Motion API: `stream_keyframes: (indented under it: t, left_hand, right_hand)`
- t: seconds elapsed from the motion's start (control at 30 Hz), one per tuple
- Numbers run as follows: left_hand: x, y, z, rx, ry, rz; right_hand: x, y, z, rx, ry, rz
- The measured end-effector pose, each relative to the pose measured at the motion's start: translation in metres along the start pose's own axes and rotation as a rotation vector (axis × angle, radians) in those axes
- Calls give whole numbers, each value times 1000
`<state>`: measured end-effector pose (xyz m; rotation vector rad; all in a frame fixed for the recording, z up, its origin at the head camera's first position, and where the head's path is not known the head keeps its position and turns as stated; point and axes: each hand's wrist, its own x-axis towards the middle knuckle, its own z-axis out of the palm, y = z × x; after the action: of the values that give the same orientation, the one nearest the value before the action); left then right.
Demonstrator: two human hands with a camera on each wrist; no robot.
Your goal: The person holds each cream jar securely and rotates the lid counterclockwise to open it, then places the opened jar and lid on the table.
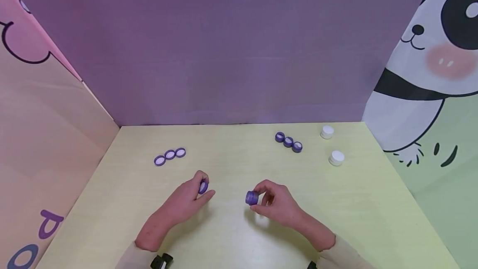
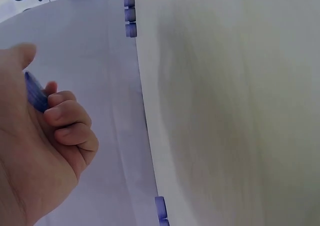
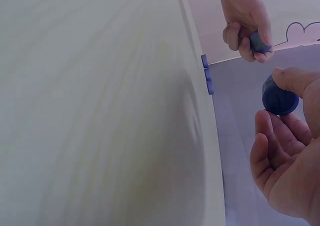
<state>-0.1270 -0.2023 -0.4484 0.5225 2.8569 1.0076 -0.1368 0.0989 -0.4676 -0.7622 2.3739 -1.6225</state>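
In the head view my left hand [image 1: 184, 200] grips a small purple lid [image 1: 203, 187] with a white inside, held in its curled fingers while the thumb stands apart. The same lid [image 2: 36, 93] shows in part in the left wrist view. Between thumb and fingertips of my right hand [image 1: 278, 204] is a small purple jar [image 1: 252, 197], tipped on its side with its threaded neck toward the left hand. In the right wrist view the jar's round base [image 3: 280, 99] faces the camera. Lid and jar are held apart above the table.
Three purple lids [image 1: 169, 154] lie in a row at the table's left, white insides up. A slanted row of three small purple jars [image 1: 288, 142] stands at the back right. Beyond them are two small white round containers [image 1: 337, 158]. Printed cloth walls [image 1: 239, 53] enclose the table [image 1: 224, 240].
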Motion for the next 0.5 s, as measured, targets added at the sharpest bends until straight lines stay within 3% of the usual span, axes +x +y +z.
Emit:
stream_keyframes:
  t: [0.23, 0.37, 0.5]
  left_hand:
    - [-1, -7, -10, 20, -10, -47]
    - [-1, -17, -16, 87, 31, -59]
    - [-1, -29, -23, 93, 66, -77]
  right_hand:
    - [-1, 0, 0, 2, 1, 9]
    - [-1, 2, -1, 5, 1, 9]
    - [-2, 4, -1, 7, -4, -3]
